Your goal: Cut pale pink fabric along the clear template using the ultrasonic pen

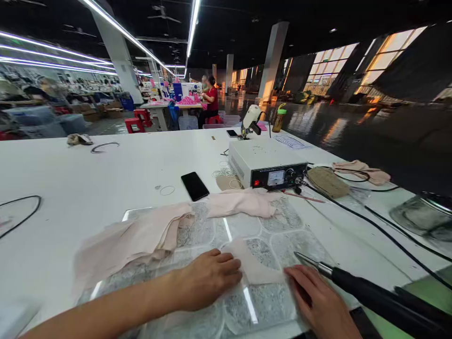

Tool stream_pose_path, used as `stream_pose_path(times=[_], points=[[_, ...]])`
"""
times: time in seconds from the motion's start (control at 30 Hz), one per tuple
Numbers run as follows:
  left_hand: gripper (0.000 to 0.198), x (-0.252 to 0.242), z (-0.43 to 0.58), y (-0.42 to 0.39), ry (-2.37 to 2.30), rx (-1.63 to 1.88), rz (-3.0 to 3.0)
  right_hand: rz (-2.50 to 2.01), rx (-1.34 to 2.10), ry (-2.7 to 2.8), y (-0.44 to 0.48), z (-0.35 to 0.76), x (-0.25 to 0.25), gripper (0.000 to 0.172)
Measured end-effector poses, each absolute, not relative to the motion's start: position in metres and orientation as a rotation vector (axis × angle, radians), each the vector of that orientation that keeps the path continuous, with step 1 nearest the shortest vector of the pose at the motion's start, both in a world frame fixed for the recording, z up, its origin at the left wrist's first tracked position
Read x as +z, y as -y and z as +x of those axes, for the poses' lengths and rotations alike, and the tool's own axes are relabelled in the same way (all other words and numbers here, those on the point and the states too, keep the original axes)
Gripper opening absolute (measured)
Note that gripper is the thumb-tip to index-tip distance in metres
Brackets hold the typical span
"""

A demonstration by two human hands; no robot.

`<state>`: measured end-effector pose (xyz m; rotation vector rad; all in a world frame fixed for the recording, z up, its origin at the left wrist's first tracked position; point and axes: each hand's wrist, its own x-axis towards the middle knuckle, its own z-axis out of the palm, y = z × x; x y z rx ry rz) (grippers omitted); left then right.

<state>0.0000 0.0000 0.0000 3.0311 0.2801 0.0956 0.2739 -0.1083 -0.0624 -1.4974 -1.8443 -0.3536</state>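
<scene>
My left hand (208, 278) lies flat, fingers together, pressing a small pale pink fabric piece (252, 263) onto a grey patterned glass slab (271, 235). My right hand (314, 299) rests on the slab at the piece's right edge, fingers bent down onto it. A black pen-like tool with a metal tip (356, 287) lies across the back of that hand; I cannot see fingers wrapped round it. More pink fabric lies on the slab: a pile (141, 238) at the left and another piece (243, 203) at the far edge.
A white control box (266, 162) with a dial stands behind the slab, black cables (370, 223) running right. A black phone (194, 186), wire rings, a tan pad (328, 182) and pink cloth (360, 170) lie on the white table (88, 188). A person in red sits far back.
</scene>
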Motion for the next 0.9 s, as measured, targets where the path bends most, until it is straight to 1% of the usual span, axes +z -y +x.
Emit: stream_pose_path(times=[0.07, 0.17, 0.27, 0.37, 0.47, 0.6, 0.73, 0.83, 0.9], points=[[0.020, 0.001, -0.002, -0.001, -0.311, 0.120, 3.002, -1.493, -0.408, 1.848, 0.119, 0.279, -0.066, 0.024], [0.023, 0.001, 0.003, -0.004, -0.271, 0.179, 2.969, -1.582, -0.374, 1.736, 0.138, 0.286, -0.074, 0.021], [0.024, -0.004, 0.021, -0.009, -0.142, 0.273, 2.944, -1.778, -0.133, 1.407, 0.155, 0.291, -0.082, 0.021], [0.026, -0.015, 0.042, -0.016, 0.042, 0.370, 2.936, -1.842, 0.178, 0.935, 0.164, 0.291, -0.087, 0.032], [0.029, -0.028, 0.055, -0.023, 0.167, 0.436, 2.955, -1.734, 0.274, 0.669, 0.164, 0.290, -0.086, 0.038], [0.032, -0.038, 0.058, -0.026, 0.215, 0.439, 2.929, -1.481, 0.248, 0.627, 0.163, 0.296, -0.078, 0.046], [0.032, -0.039, 0.057, -0.026, 0.205, 0.470, 2.901, -1.365, 0.231, 0.603, 0.155, 0.294, -0.068, 0.040], [0.032, -0.037, 0.057, -0.026, 0.217, 0.507, 2.880, -1.219, 0.200, 0.448, 0.140, 0.283, -0.057, 0.039], [0.032, -0.037, 0.057, -0.027, 0.228, 0.519, 2.864, -1.125, 0.236, 0.346, 0.128, 0.277, -0.048, 0.035]])
